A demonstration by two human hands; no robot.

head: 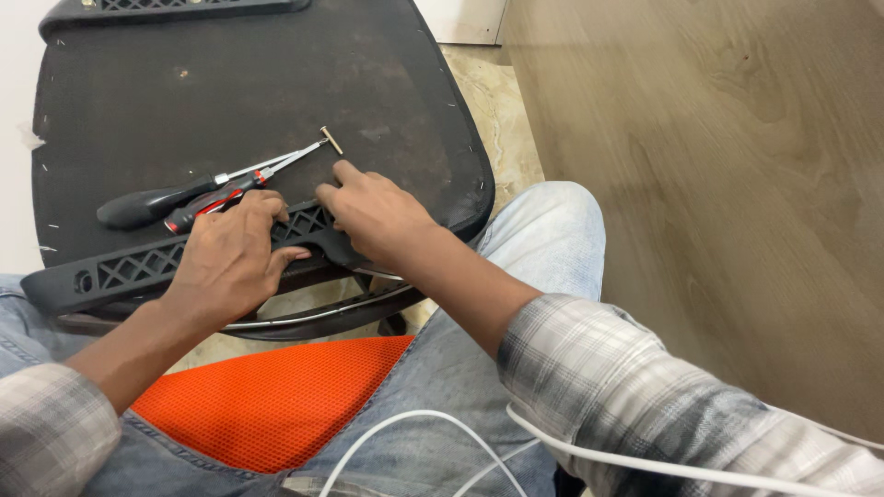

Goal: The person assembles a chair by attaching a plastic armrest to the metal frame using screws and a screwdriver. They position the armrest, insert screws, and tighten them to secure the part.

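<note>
An upturned black chair seat point(230, 92) lies in front of me, its dark underside facing up. A black plastic armrest bracket with lattice holes point(129, 269) runs along its near edge. My left hand point(230, 262) rests on the bracket, fingers curled over it. My right hand point(373, 213) presses on the bracket's right end, index finger stretched toward a loose bolt point(331, 140). Two screwdrivers lie on the seat just beyond my left hand: one with a black handle point(147, 206), one with a red and black handle point(207, 206).
A second black bracket point(166, 9) sits at the seat's far edge. An orange mesh seat point(267, 400) is under my legs. White cables point(645, 465) cross my lap. A wooden panel point(737, 184) stands on the right, with tiled floor point(502, 120) beside it.
</note>
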